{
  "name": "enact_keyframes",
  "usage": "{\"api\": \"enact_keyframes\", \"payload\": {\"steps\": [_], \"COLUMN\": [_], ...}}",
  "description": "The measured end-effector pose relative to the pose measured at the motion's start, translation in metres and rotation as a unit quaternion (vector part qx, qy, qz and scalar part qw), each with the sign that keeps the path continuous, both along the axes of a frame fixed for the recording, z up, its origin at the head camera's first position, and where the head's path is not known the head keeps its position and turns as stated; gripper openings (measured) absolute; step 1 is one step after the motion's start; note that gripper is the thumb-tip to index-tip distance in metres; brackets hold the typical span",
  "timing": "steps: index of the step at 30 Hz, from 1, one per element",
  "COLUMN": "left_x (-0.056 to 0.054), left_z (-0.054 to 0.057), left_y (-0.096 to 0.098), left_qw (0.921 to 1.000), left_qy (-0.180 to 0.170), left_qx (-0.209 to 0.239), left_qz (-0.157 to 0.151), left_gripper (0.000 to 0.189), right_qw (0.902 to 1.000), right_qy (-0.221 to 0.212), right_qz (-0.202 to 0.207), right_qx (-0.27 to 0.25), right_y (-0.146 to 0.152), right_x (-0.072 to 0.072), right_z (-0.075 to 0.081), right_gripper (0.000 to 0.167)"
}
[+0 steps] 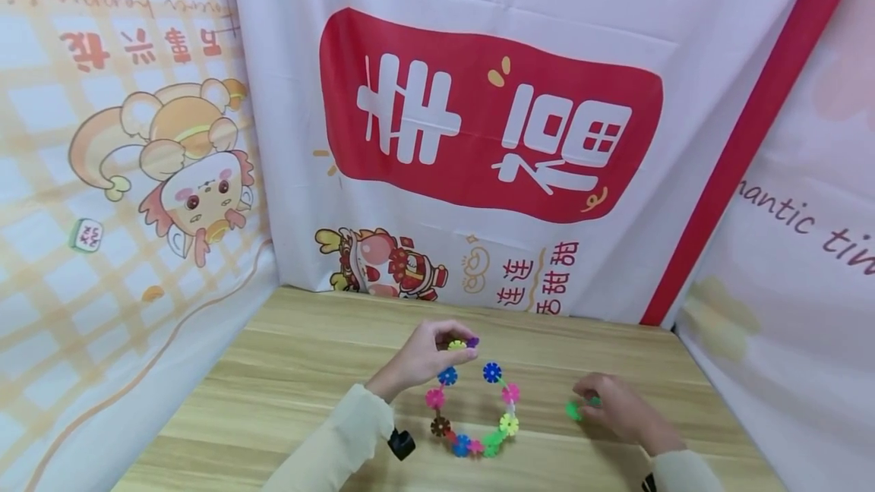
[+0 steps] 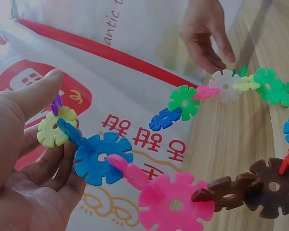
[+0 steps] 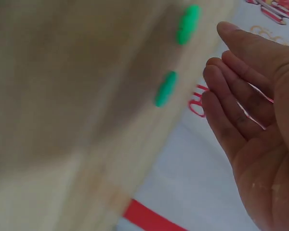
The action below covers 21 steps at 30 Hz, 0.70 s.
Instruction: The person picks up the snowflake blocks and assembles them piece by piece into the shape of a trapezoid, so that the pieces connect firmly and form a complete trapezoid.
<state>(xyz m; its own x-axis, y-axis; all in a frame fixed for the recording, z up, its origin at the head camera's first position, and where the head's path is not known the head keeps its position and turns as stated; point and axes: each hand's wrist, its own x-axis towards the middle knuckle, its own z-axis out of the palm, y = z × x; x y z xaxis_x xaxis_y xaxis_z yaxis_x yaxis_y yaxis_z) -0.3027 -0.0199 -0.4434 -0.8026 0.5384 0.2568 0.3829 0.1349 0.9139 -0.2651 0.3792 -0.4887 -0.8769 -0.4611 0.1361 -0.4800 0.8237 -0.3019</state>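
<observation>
My left hand grips one end of a chain of colourful notched plastic discs. Between its thumb and curled fingers sit a yellow disc and a purple disc. From there the chain runs in a curve through blue, pink, brown, red and green discs to a dark blue disc at its other end. To the right, my right hand hovers close over the table with loosely bent fingers and nothing in its grasp. Beside its fingertips are two loose green discs, seen edge-on in the right wrist view.
The wood-grain table is bounded at the back by a white cloth with a red printed panel. Printed cloths also hang along the left and right sides. A black wrist strap piece sticks out from the left sleeve.
</observation>
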Motion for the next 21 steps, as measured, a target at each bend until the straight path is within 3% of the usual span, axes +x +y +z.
{"api": "enact_keyframes", "payload": {"steps": [4,11,18,21], "left_x": [0.001,0.004,0.005,0.005], "left_z": [-0.001,0.001,0.0,-0.001], "left_y": [-0.001,-0.002,-0.004,-0.004], "left_qw": [1.0,0.9999,0.9998,0.9999], "left_qy": [-0.003,-0.011,-0.017,-0.013], "left_qx": [0.0,0.004,-0.001,-0.002], "left_qz": [0.003,0.005,0.009,0.009], "left_gripper": [0.026,0.029,0.029,0.028], "right_qw": [0.9992,0.9962,0.9843,0.9819], "right_qy": [-0.032,-0.056,-0.155,-0.169], "right_qz": [-0.01,-0.012,-0.006,-0.017], "right_qx": [-0.023,-0.066,-0.084,-0.084], "right_y": [0.003,0.004,0.005,-0.003], "right_x": [0.0,-0.003,-0.014,-0.02], "right_z": [-0.014,-0.022,-0.016,-0.005], "right_gripper": [0.026,0.018,0.014,0.014]}}
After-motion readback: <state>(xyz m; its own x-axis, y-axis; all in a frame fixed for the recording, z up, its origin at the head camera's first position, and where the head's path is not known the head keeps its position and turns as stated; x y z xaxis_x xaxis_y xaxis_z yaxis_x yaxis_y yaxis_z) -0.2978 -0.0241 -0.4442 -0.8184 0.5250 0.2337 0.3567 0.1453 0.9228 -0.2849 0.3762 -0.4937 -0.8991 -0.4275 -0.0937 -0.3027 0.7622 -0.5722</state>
